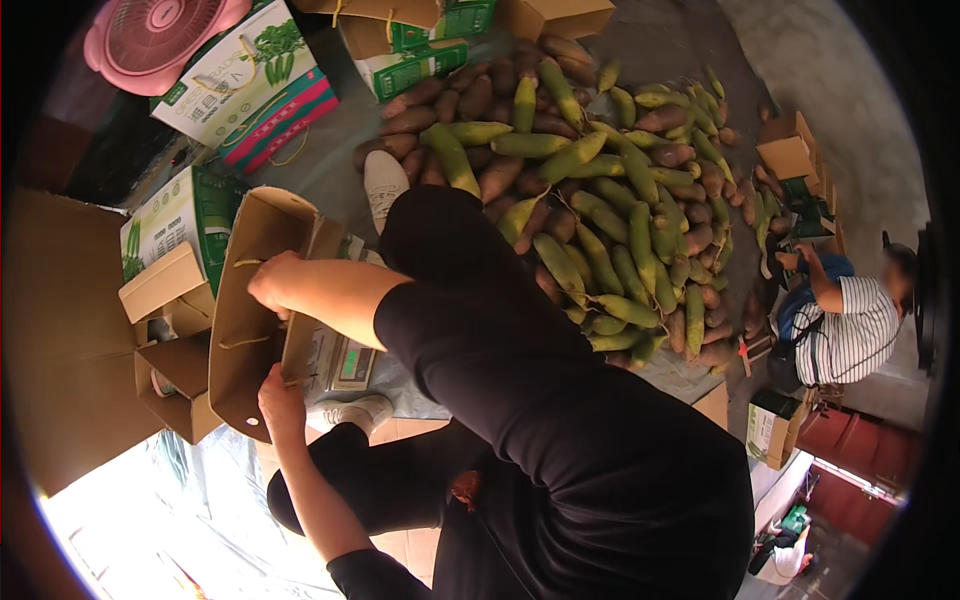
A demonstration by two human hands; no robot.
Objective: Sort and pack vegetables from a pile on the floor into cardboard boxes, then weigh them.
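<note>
You're in a vegetable-packing space: heaped vegetables [641, 235] at two o'clock, printed boxes [235, 85] at ten, an open carton [232, 310] at nine, a digital scale [352, 367] at eight.

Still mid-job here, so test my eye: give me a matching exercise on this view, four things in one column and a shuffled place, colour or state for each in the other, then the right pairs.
Things:
1. Round slatted plastic item
2. Open cardboard box
3. Digital scale
4. Co-worker's shirt

Places, colours, states:
A. Display lit green
B. White with dark stripes
C. Pink, at the upper left of the view
D. At the left hand and the right hand

Right pairs: 1-C, 2-D, 3-A, 4-B.
</note>
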